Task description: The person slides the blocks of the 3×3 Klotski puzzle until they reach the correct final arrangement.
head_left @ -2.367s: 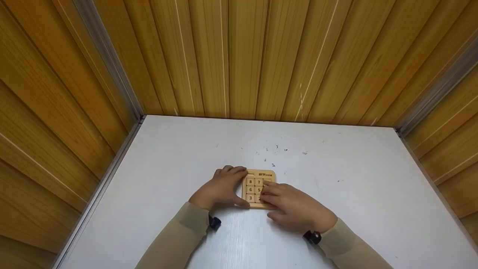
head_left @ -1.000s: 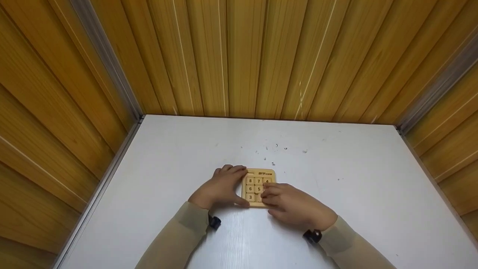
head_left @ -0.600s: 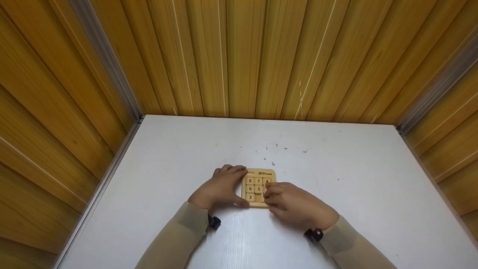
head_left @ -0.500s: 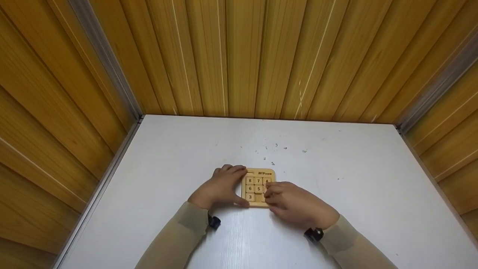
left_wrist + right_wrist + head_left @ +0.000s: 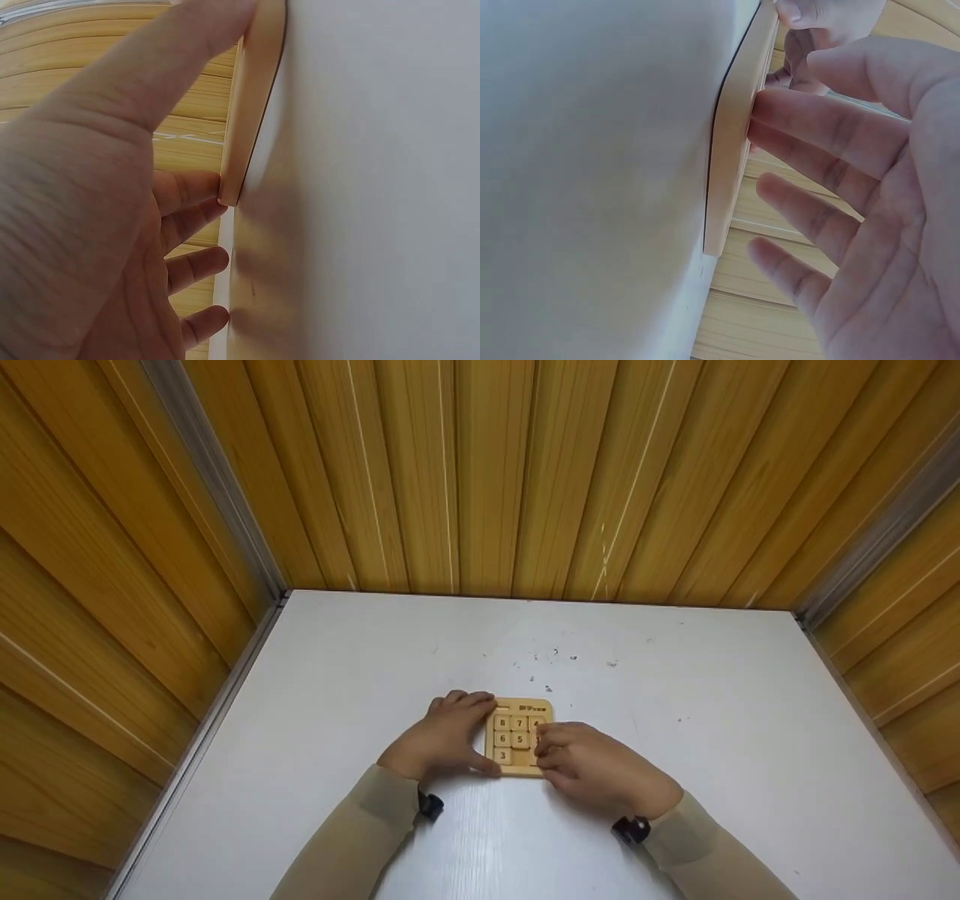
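Note:
A wooden number slide puzzle (image 5: 517, 770) lies flat on the white table, its numbered tiles in a square frame. Readable are 8, 7 and 4 in the far row, 6 and 5 in the middle, and 3 at near left. Beside the 3 is a bare gap (image 5: 520, 757). My left hand (image 5: 444, 736) holds the frame's left side, thumb at the near corner and fingertips at the far one. The right hand (image 5: 600, 769) touches the right column with its fingertips, hiding tiles there; in the right wrist view its fingers (image 5: 832, 131) are fairly straight, two reaching the puzzle's face.
The white table (image 5: 360, 660) has small dark marks (image 5: 556, 651) beyond the puzzle. Wood-patterned walls (image 5: 487, 480) stand at its back and sides, with metal strips (image 5: 225, 480) at the corners. Each wrist wears a small black camera (image 5: 631, 830).
The near-row middle tile has slid right under my right fingertips, leaving a gap beside the 3. Tile 4 has come into view at far right. The left hand stays put.

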`<state>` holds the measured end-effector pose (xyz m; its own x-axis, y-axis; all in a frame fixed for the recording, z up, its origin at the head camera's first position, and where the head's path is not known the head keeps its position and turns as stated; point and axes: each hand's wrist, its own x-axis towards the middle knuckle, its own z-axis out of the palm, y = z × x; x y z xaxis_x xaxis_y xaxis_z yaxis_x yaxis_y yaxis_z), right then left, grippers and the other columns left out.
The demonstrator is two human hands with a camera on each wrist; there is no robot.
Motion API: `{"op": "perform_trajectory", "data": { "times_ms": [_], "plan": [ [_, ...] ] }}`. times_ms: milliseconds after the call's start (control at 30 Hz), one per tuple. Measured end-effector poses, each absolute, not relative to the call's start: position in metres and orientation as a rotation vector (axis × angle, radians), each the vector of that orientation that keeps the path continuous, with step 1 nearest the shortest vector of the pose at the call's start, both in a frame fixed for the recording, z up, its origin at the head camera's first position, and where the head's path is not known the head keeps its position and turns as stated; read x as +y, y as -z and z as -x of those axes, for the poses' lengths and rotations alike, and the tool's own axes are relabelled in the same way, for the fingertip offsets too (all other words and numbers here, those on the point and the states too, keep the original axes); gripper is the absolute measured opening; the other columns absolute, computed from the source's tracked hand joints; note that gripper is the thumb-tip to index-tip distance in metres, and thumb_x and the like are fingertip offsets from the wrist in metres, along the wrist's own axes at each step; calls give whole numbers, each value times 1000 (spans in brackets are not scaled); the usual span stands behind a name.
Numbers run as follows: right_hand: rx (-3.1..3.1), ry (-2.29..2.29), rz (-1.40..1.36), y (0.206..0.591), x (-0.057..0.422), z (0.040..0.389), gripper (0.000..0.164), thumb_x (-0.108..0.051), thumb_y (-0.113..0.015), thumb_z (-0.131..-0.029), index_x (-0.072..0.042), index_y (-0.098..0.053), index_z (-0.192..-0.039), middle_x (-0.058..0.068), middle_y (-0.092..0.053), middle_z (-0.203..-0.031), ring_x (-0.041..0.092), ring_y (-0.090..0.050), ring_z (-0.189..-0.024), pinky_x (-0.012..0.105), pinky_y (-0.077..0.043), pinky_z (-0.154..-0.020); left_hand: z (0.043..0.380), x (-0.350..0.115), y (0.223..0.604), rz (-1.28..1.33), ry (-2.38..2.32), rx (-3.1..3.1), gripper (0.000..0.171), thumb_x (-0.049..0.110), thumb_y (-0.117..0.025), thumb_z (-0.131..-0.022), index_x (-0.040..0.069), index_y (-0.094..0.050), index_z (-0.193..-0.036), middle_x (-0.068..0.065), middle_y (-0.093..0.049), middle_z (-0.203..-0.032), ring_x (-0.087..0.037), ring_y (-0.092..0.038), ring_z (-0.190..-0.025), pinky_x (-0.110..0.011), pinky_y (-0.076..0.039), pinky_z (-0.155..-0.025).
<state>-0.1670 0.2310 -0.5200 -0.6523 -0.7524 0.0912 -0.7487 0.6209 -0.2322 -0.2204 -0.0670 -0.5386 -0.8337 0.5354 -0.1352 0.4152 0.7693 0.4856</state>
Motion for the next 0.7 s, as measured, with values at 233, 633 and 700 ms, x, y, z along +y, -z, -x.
{"op": "perform_trajectory", "data": {
  "times_ms": [233, 633, 700],
  "plan": [
    [2813, 386, 1294, 518, 231, 167, 22, -23, -70, -111, -12, -89, -116, -2, -80, -134, 27, -63, -153, 49, -46, -134, 221, -67, 539, -731, -654, 2691, 123, 65, -99, -77, 19, -42, -176, 4, -40, -184, -29, -33, -170, -54, -25, -143],
    [2843, 368, 1286, 518, 225, 165, 23, -30, -71, -111, -16, -87, -120, 0, -77, -143, 23, -65, -149, 47, -47, -133, 220, -66, 538, -734, -645, 2702, 121, 63, -99, -78, 19, -43, -176, 3, -42, -183, -29, -36, -169, -54, -28, -141],
    [2846, 359, 1320, 518, 221, 165, 25, -31, -70, -113, -17, -86, -124, 0, -76, -147, 22, -66, -149, 47, -47, -133, 219, -66, 537, -739, -638, 2704, 121, 63, -99, -79, 18, -43, -176, 3, -42, -183, -29, -36, -169, -54, -27, -142]
  ]
}}
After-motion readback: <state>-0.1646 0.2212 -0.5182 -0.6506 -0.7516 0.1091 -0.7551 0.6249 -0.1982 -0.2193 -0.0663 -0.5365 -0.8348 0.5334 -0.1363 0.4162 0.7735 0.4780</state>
